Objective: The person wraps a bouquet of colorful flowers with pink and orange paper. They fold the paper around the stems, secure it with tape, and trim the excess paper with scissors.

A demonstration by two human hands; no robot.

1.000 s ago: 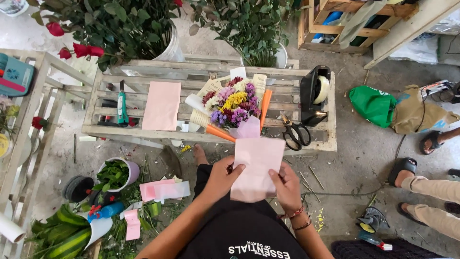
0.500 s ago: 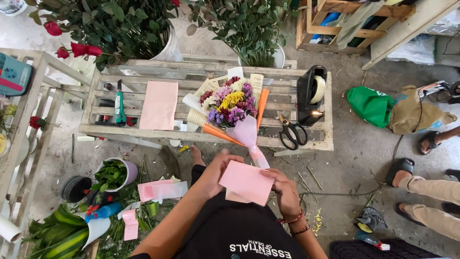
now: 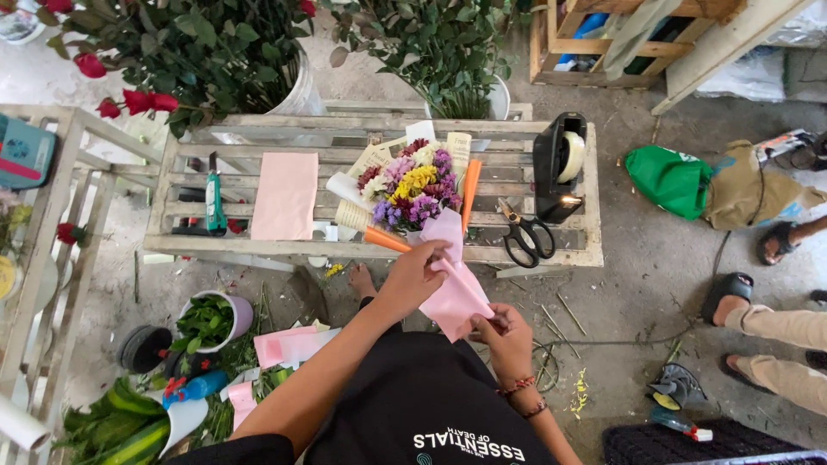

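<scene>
Fingers of both hands, left hand (image 3: 413,277) and right hand (image 3: 504,337), grasp folded pink paper sheet (image 3: 452,297); mixed flower bouquet (image 3: 412,191) at 12 o'clock on slatted wooden desk (image 3: 345,250).

A low bench of pale wooden slats (image 3: 258,245) ran across the middle of the frame. On its left part lay a green-handled cutter (image 3: 214,205) and, just beside it, a flat pink paper sheet (image 3: 285,195). At the centre lay a small bouquet of purple, yellow and white flowers (image 3: 412,187), with two orange sticks (image 3: 470,191) alongside it. Right of centre lay black-handled scissors (image 3: 522,234). At the right end stood a black tape dispenser (image 3: 558,166). The bench stood on a grey concrete floor (image 3: 655,250).
</scene>
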